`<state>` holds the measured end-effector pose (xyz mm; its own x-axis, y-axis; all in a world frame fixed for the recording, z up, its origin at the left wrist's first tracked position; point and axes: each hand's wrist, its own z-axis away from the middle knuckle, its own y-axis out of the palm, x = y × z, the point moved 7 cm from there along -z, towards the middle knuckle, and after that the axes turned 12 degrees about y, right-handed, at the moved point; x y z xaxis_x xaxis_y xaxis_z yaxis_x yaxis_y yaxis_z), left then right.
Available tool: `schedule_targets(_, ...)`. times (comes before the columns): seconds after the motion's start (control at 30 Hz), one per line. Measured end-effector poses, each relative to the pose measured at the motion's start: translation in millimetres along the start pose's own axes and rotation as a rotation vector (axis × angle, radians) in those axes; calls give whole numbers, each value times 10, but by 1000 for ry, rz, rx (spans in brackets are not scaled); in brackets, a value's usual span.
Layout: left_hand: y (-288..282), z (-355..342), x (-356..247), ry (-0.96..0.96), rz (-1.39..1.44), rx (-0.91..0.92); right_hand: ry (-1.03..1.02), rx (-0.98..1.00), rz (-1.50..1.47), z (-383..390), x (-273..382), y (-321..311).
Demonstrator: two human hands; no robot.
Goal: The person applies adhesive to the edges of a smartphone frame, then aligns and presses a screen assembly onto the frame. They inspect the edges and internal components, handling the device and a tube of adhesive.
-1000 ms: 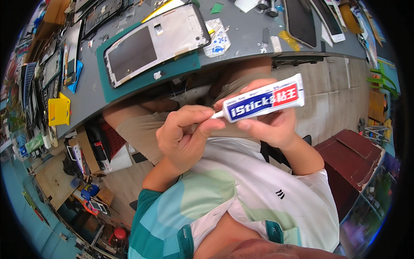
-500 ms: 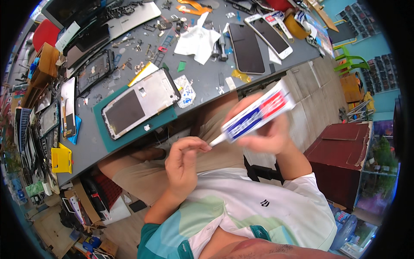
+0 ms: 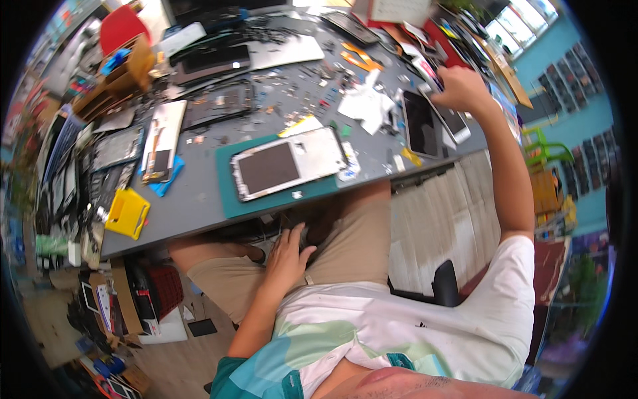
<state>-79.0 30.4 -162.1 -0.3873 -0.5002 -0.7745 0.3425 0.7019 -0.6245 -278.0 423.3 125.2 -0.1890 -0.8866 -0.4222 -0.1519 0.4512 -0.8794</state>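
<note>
My right hand (image 3: 462,90) is stretched out to the far right of the bench, its fingers closed on a white, red and blue tube (image 3: 426,71). The part of the tube inside the grip is hidden. Just below this hand lies a white-framed phone (image 3: 454,124), with a dark-screened phone (image 3: 420,126) on its left. My left hand (image 3: 286,256) hovers over my lap, fingers extended and nothing held. In front of me an opened phone housing (image 3: 312,154) with a dark rectangular area rests on a green mat (image 3: 228,199).
Small parts and crumpled white tissue (image 3: 367,106) litter the grey bench (image 3: 173,219). A yellow holder (image 3: 128,213) sits near its left front edge. Stacked phone parts (image 3: 73,173) crowd the left. Orange-handled pliers (image 3: 359,60) lie farther back.
My right hand has carried the tube from above my lap to the far right of the bench. My left hand has dropped away from the nozzle, its fingers straightened. The view has shifted.
</note>
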Motion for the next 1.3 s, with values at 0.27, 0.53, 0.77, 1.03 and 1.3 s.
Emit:
schedule_targets(0.27, -159, 119, 607, -27, -183, -150, 50, 7, -100, -147, 44, 100)
schedule_targets(0.53, 56, 51, 769, -119, -22, -20, -150, -260, -392, 74, 700, -740)
schedule_targets(0.77, 62, 89, 916, -116, 132, -88, -313, -219, -740, 72, 1440, -1166)
schedule_targets(1.03, 79, 66, 883, -78, 108, -29, -587, -49, -835, 116, 2362, -1542)
schedule_targets(1.3, 2, 7, 834, -166, 51, -71, -1063, -196, -547, 125, 3618, -1771)
